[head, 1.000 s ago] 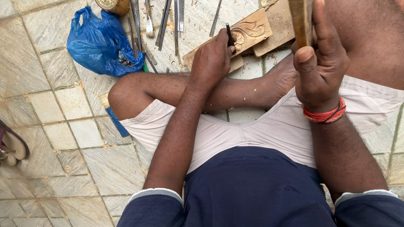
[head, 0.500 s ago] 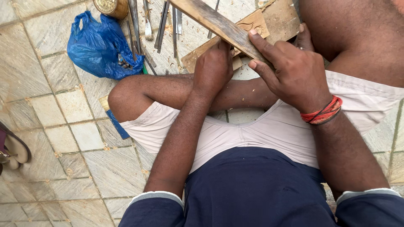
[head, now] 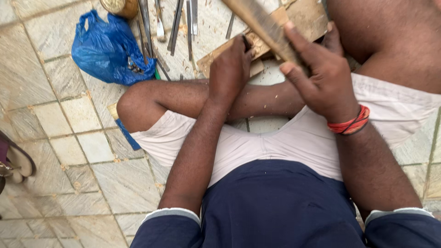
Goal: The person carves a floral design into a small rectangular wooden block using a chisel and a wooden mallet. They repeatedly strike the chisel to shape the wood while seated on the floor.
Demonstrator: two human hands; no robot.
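Note:
I sit cross-legged on a tiled floor. My left hand is closed around a dark chisel, its tip set against a carved wooden panel lying on the floor ahead. My right hand, with red threads on the wrist, grips a long wooden mallet stick that slants up to the left, its shaft just above the chisel's head.
A blue plastic bag lies at the upper left. Several metal chisels are laid out beside it, near a round brass-coloured tin. A sandal sits at the left edge. Wood chips are scattered around the panel.
My right hand has swung the wooden stick from upright down and leftward to the chisel head. My left hand has stayed on the chisel at the panel.

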